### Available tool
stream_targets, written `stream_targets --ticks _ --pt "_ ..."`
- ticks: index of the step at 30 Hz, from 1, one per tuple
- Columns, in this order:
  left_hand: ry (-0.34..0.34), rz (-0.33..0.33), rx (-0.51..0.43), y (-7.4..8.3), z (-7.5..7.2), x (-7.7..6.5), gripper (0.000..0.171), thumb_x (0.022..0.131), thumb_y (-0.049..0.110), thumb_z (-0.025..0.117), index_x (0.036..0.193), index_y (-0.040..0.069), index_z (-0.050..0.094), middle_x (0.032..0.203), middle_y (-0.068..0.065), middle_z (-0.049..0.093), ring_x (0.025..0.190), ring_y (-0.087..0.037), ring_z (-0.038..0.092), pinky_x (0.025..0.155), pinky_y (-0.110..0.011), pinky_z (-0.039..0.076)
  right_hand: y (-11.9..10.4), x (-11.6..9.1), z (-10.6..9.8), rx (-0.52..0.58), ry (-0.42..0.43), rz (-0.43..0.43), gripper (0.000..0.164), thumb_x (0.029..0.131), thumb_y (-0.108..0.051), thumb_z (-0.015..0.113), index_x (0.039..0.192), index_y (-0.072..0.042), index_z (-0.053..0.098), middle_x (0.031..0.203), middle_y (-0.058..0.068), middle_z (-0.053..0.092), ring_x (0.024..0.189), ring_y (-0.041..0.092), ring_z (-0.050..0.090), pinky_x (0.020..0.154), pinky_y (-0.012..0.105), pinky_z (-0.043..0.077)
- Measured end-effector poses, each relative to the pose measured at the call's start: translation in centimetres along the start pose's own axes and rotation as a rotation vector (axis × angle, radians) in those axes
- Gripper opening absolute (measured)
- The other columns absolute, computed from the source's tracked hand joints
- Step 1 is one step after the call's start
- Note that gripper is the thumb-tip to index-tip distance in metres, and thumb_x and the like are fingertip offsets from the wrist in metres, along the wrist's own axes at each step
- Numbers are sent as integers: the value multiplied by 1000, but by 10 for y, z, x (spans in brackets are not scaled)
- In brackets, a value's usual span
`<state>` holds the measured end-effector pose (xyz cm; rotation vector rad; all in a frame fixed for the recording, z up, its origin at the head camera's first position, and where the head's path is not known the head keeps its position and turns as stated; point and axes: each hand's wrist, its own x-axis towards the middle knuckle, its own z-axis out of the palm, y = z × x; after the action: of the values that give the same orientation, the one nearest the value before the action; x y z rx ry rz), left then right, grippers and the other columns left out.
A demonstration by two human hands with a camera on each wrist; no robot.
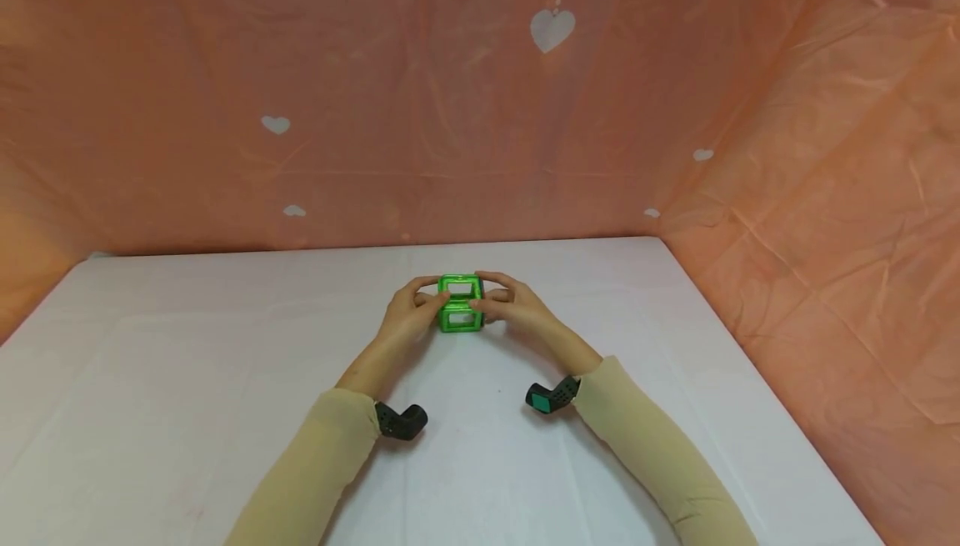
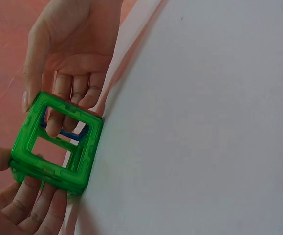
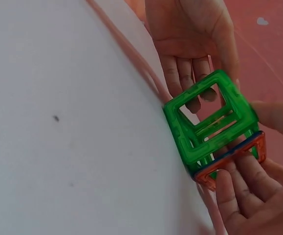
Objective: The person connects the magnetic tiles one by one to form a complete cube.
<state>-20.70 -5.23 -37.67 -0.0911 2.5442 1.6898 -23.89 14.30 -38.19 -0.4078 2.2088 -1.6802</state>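
A box built of green square magnetic tiles (image 1: 461, 330) is held between both hands over the far middle of the table. The left hand (image 1: 406, 313) grips its left side, thumb on the front face and fingers behind. On the right side, the right hand (image 1: 527, 310) grips it with thumb in front and fingers at the side. A red tile with a blue edge (image 3: 258, 142) lies along that side, with right fingertips on it. Through the openings in the left wrist view, a blue frame edge (image 2: 63, 131) shows. Whether the red tile sits fully flush, I cannot tell.
A white cloth covers the table (image 1: 187, 363). Behind and to the right hang orange sheets (image 1: 420, 112) printed with pale hearts. Both wrists wear black camera bands (image 1: 401, 422) below beige sleeves.
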Motion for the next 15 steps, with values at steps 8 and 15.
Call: stream_targets --ticks 8,15 --pt "7 -14 3 0 2 -1 47 97 23 55 139 5 47 111 -21 68 91 -21 61 76 -27 45 1 1 1 62 7 21 59 90 -8 63 145 -6 40 103 14 70 71 8 64 78 28 53" --pt "21 -15 36 3 -11 -2 55 97 35 55 143 8 42 119 -19 63 104 -30 63 88 -40 49 -3 -4 -4 -56 42 -25 62 91 -17 64 145 -5 38 109 17 68 86 16 67 77 34 56"
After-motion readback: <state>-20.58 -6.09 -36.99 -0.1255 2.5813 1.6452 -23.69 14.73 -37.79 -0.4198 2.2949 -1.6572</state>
